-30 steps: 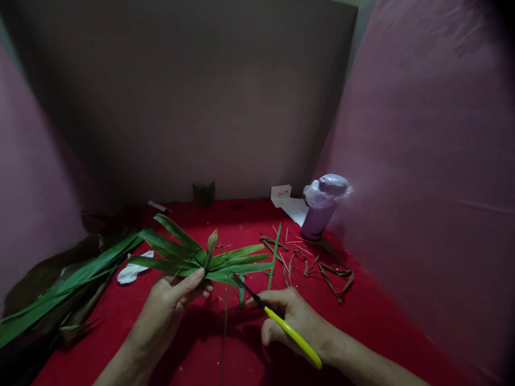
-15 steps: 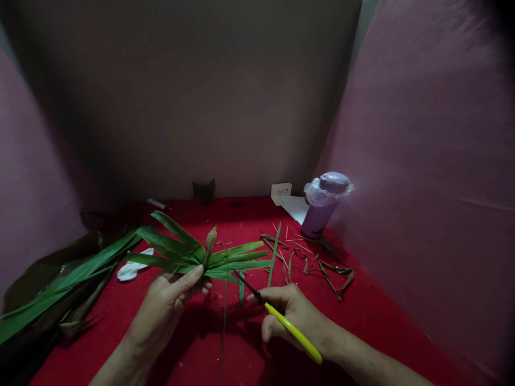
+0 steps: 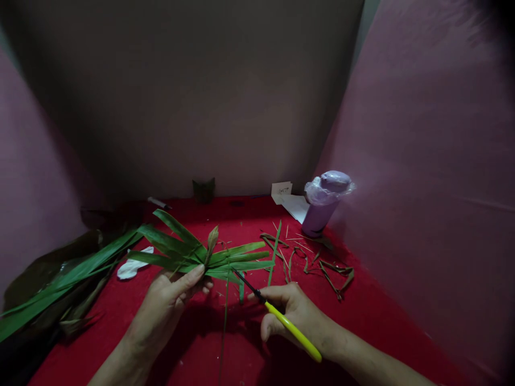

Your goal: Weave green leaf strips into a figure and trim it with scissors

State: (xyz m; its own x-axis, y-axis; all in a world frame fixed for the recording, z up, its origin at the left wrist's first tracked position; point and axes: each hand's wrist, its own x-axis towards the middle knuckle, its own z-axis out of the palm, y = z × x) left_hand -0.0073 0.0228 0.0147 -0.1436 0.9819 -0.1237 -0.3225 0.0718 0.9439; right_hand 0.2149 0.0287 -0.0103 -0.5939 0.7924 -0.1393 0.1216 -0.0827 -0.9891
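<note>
Our left hand [image 3: 169,300] pinches its grip on the leaf fan [image 3: 193,254] above the tabletop [image 3: 201,343]. Our right hand [image 3: 298,316] clamps the scissors [image 3: 281,320], blades at the fan's strips. Trimmings [image 3: 322,268] lie nearby, and long leaves [image 3: 60,284] wait uncut.

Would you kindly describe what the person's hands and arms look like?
The left hand and right hand are bare, with no gloves and no ring that shows. The left forearm and right forearm are uncovered down to the picture's edge: no sleeve, watch or bracelet in view. The light is dim, so fine marks cannot be told.
</note>
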